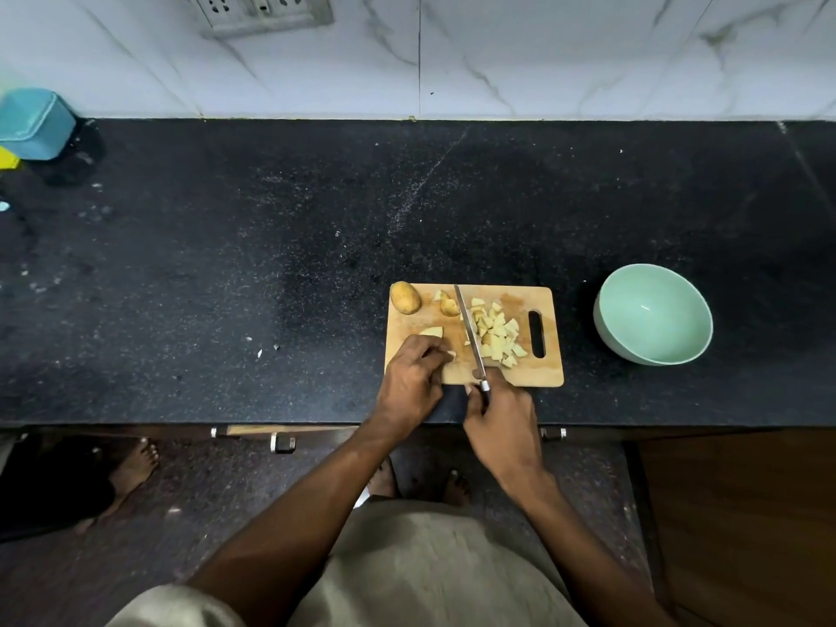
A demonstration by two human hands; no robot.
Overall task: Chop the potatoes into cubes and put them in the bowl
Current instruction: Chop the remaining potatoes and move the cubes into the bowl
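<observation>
right hand [500, 416]: fingers curled round knife [470, 337] handle, blade lies on cutting board [549, 373] | left hand [414, 373]: fingers bent, holding potato piece [433, 331] | cubes [497, 334]: piled right of blade | whole potato [405, 297]: board's far left corner | bowl [653, 314]: right of board

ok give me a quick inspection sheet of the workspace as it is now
surface: black speckled counter, a few pale scraps on it left of the board
job's things: wooden cutting board with whole potato, potato pieces, heap of cubes; green bowl right of the board, empty
clutter: blue tub at far left
grippers: left hand holds a potato piece on the board; right hand grips knife
cables: nothing seen
surroundings: marble wall, wall socket, cabinet handles below the counter
</observation>
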